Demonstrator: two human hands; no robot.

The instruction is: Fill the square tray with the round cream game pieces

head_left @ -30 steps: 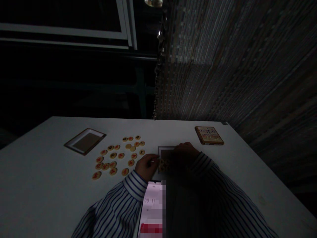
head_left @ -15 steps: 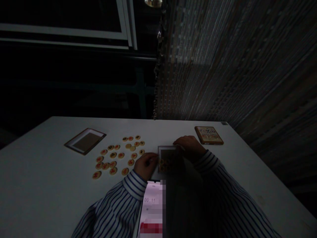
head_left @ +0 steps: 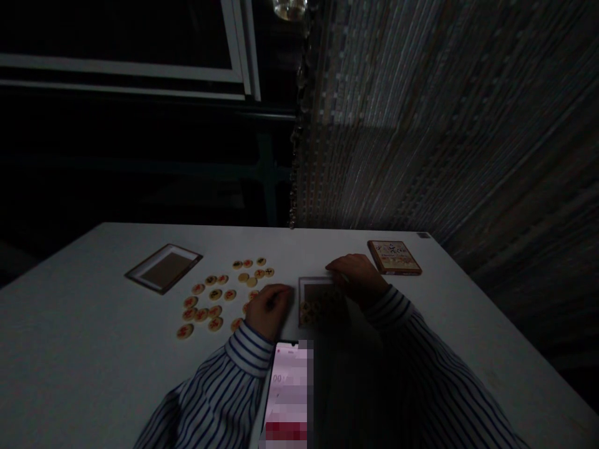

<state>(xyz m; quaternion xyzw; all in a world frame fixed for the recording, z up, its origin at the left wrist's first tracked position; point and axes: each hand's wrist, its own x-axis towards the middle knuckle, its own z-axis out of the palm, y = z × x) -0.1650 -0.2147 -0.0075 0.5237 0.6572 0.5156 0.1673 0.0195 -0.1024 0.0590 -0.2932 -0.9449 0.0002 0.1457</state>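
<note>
A: How much room does the left hand [head_left: 267, 313] have?

B: Little. It's just off the left wall of the open box [head_left: 318, 289], not touching, with loose round pieces [head_left: 215, 294] close on its other side; it partly covers a few. The fingers curl toward the thumb, though I can't tell whether they pinch anything.

A: And the right hand [head_left: 358, 277]?

B: At the box's far right corner, fingers pointing left. Shadow hides its underside, so I can't tell if it grips. Beyond it, white top runs out to the table's [head_left: 93, 368] right edge.

A: Inside the open box?

B: Pieces lie in shade at its near end; the floor shows at the far end.

A: What's nearer the table's corners?

B: A printed box [head_left: 395, 257] near the far right one, with a small grey patch [head_left: 423, 235] right in it. Toward the far left one, a shallow tray [head_left: 167, 269] sits slantwise, in from both edges.

A: Near side?

B: A lit phone [head_left: 281, 386] between the forearms, its top end by the left cuff.

A: Past the far edge?

B: A string curtain [head_left: 365, 125] on the right, a pale window frame [head_left: 140, 68] upper left, deep gloom around.
</note>
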